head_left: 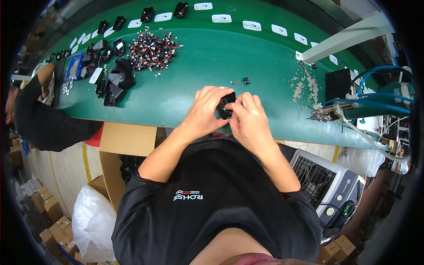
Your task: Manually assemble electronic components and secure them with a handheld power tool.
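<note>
Close to the table's near edge, I hold a small black plastic housing (227, 98) with its hollow side up. My left hand (202, 113) is closed around its left side. On the other side my right hand (251, 120) is closed too, its thumb and fingertips pressed at the housing's inner face and right edge. Small light parts show inside, but the fingertips hide most of them. Just beyond my hands, a small black part with a short red and black wire (245, 81) lies on the green tabletop (198, 57).
A heap of wired connectors (152, 51) lies far left, beside piled black housings (117, 84) and a blue bin (79, 59). Loose screws (304, 86) are scattered right, near a hose-fed tool (324, 114). A co-worker's arm (39, 110) is at left. White cards (221, 18) line the back.
</note>
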Tool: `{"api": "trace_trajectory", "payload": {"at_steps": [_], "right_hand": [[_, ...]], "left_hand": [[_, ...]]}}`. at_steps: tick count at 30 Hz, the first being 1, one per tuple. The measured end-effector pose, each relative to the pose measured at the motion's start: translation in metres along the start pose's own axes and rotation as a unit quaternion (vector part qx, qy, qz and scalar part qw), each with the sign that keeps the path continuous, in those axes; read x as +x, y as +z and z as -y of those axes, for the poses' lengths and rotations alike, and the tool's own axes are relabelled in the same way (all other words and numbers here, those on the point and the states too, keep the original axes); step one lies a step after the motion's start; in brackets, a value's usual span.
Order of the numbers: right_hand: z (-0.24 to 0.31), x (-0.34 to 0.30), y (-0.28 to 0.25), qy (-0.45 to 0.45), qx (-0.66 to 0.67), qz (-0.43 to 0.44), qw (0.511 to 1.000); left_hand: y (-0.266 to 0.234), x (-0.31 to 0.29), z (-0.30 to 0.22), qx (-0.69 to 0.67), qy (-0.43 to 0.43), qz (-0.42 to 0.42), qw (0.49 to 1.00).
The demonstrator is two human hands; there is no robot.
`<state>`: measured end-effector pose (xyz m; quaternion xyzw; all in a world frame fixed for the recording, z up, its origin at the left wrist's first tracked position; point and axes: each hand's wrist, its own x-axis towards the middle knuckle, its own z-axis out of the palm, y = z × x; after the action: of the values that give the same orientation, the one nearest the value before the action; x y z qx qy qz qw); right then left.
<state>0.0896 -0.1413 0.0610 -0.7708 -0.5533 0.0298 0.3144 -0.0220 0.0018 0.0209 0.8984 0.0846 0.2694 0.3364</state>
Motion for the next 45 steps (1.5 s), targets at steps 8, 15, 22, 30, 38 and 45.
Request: {"api": "trace_trajectory", "payload": {"at_steps": [8, 15, 22, 30, 38, 45], "right_hand": [[-0.012, -0.008, -0.12, -0.167, -0.17, -0.385, 0.892], [-0.057, 0.086, -0.169, 0.028, 0.287, -0.427, 0.857], [-0.023, 0.126, -0.166, -0.012, 0.355, -0.363, 0.862], [0.026, 0.094, -0.1, 0.057, 0.482, -0.325, 0.811], [0.006, 0.069, -0.056, -0.07, 0.687, -0.175, 0.702], [0.004, 0.07, -0.054, -0.053, 0.669, -0.204, 0.712]], "left_hand": [[0.005, 0.01, 0.004, -0.136, -0.081, 0.008, 0.987], [0.019, 0.007, 0.022, -0.119, -0.008, 0.001, 0.993], [0.022, 0.005, 0.019, -0.057, -0.022, -0.003, 0.998], [0.024, 0.002, 0.02, -0.018, -0.016, 0.005, 1.0], [0.025, 0.005, 0.016, -0.007, -0.012, -0.011, 1.0], [0.024, 0.005, 0.014, -0.011, -0.021, -0.007, 1.0]]}}
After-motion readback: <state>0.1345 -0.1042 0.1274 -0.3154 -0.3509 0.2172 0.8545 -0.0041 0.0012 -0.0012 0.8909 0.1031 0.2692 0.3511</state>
